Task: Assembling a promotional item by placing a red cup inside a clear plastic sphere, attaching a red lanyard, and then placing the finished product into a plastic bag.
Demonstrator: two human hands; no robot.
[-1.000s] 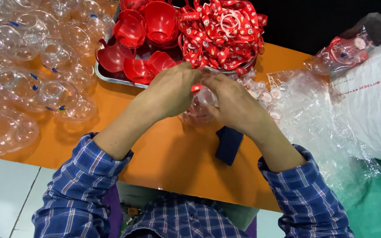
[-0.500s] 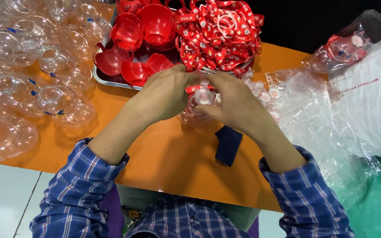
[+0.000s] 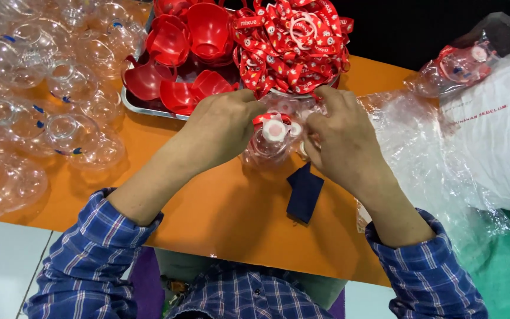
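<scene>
Because both hands crowd together over the orange worktop [image 3: 225, 218], much of the clear plastic bottle [image 3: 270, 145] between them is hidden; only its round white and red cap end shows plainly. The left hand [image 3: 222, 130] curls its fingers closed against the bottle's left side, and the right hand [image 3: 343, 139] pinches its fingers on the right side, though the fingertips themselves are hard to make out. Just behind sits a metal tray [image 3: 149, 106] of red cups [image 3: 208, 29] and a heap of red printed straps [image 3: 293, 41]. Clear bottles [image 3: 60, 77] crowd the left, cut off by the edge. A dark blue cloth [image 3: 305, 192] lies just below the hands, crinkled plastic bags [image 3: 420, 159] to the right.
</scene>
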